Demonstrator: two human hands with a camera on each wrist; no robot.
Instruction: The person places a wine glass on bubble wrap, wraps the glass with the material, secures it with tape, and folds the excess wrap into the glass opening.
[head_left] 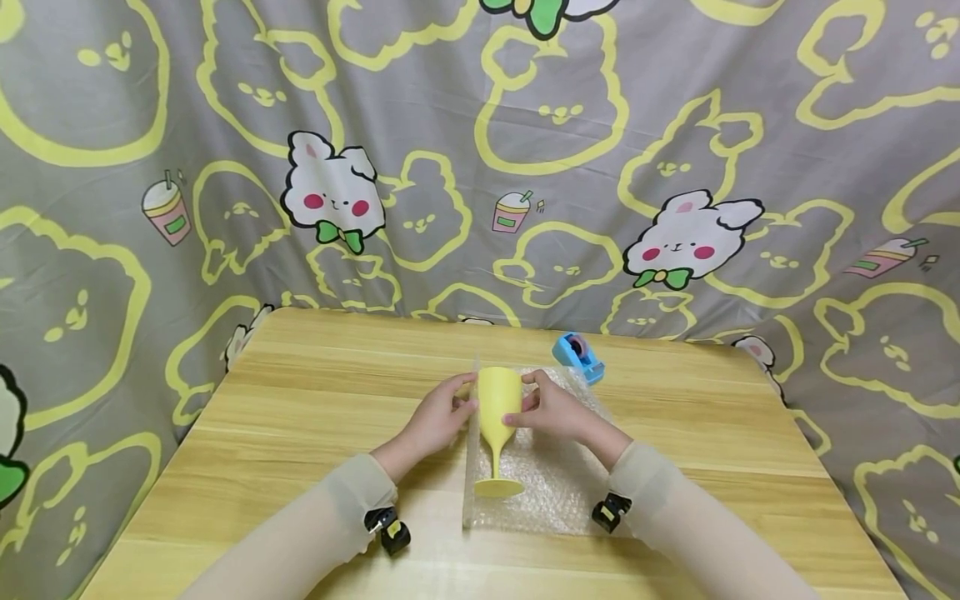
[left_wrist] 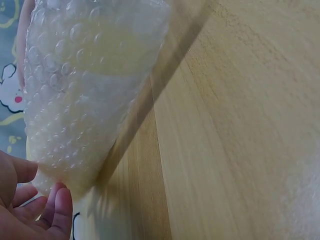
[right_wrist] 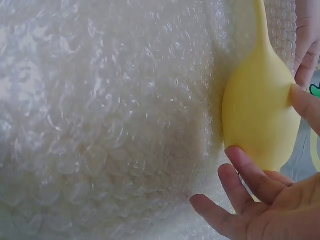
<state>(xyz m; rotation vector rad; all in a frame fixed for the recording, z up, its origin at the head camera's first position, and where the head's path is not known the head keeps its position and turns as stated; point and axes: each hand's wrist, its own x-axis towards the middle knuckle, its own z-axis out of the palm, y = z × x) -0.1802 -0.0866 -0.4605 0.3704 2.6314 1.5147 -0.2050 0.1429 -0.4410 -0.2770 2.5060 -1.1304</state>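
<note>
A yellow plastic goblet (head_left: 498,400) lies on its side on a sheet of bubble wrap (head_left: 558,492), with its foot toward me. My right hand (head_left: 558,410) holds the bowl from the right, its thumb and fingers spread about the bowl in the right wrist view. On the other side, the wrap's left edge stands raised along the goblet. My left hand (head_left: 441,417) pinches that raised edge near the rim end. Seen from the left wrist, the wrap (left_wrist: 75,115) hides most of the goblet, whose yellow shows through.
A blue tape dispenser (head_left: 577,357) with a roll of tape stands beyond the wrap's far right corner. Wooden tabletop (head_left: 300,400) extends on both sides. A patterned grey curtain (head_left: 442,108) hangs behind the table's back edge.
</note>
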